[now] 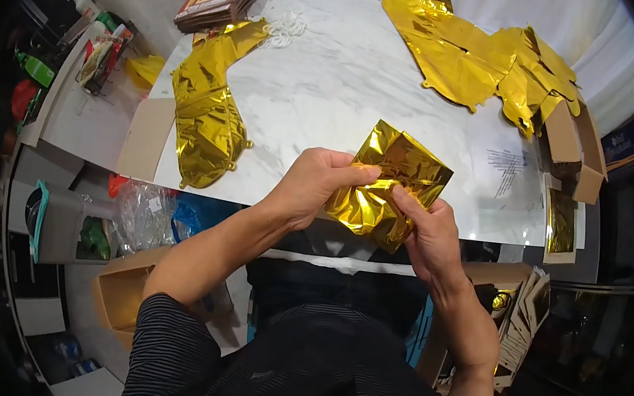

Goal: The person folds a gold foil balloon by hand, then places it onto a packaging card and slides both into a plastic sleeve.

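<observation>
Both of my hands hold a folded sheet of shiny gold foil (403, 156) above the front edge of the white marbled table (328, 71). My left hand (322, 183) grips its left side, thumb on top and pointing right. On the right side, my right hand (431, 234) pinches the foil with the thumb on top; its other fingers are mostly beneath. The foil is creased, with its upper part flat and its lower part crumpled. A flat gold foil balloon (207, 113) lies on the table at the left, and more flat gold foil balloons (465, 60) lie at the back right.
A stack of brown packets (217, 1) and white string (285, 29) are at the back left. A clear plastic sleeve (508, 173) lies at the right, beside an open cardboard box (573, 152). Below the table edge are a cardboard box (124, 290) and a box of packets (524, 329).
</observation>
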The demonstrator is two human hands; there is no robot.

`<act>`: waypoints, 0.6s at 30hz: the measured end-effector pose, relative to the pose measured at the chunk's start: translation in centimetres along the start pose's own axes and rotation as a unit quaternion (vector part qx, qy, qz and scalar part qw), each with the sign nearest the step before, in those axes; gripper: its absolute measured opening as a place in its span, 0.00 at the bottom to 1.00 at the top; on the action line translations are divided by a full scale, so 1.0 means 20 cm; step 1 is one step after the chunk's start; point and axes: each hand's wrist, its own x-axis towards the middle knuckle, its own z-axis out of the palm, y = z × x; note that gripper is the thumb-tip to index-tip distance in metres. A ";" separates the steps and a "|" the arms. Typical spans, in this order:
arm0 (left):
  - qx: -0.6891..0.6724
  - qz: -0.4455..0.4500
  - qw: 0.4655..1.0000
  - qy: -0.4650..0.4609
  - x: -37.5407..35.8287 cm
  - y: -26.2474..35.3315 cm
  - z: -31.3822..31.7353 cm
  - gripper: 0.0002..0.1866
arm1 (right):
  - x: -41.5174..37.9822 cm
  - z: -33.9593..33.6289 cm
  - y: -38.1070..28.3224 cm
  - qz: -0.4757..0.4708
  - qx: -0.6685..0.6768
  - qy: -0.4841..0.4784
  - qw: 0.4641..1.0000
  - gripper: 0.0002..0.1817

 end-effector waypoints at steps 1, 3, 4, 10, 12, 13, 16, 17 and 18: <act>0.006 -0.004 1.000 0.005 0.00 -0.01 0.00 0.16 | -0.01 0.01 0.00 -0.004 -0.009 0.012 1.000 0.18; -0.001 -0.014 1.000 0.014 0.01 -0.02 -0.01 0.15 | -0.01 -0.01 0.00 0.002 -0.016 0.011 1.000 0.18; -0.007 -0.020 1.000 0.021 0.01 -0.02 -0.01 0.15 | -0.01 -0.01 0.01 0.001 -0.024 0.007 1.000 0.17; 0.035 -0.044 0.998 -0.032 0.06 -0.06 -0.09 0.13 | -0.03 -0.05 0.03 0.007 -0.080 0.049 0.996 0.17; 0.039 -0.047 0.998 -0.035 0.04 -0.03 -0.10 0.12 | -0.03 -0.07 0.04 -0.014 -0.089 0.076 0.993 0.17; 0.117 -0.064 0.990 -0.051 0.03 0.01 -0.11 0.13 | -0.03 -0.09 0.06 -0.014 -0.097 0.086 0.991 0.18; 0.155 -0.083 0.982 -0.071 0.00 0.04 -0.09 0.13 | -0.05 -0.07 0.05 -0.032 -0.073 0.082 0.993 0.17; 0.201 -0.088 0.972 -0.084 0.01 0.03 -0.12 0.13 | -0.06 -0.08 0.06 -0.032 -0.073 0.083 0.993 0.17; 0.247 -0.090 0.960 -0.098 0.02 0.03 -0.14 0.12 | -0.07 -0.08 0.06 -0.024 -0.076 0.080 0.994 0.18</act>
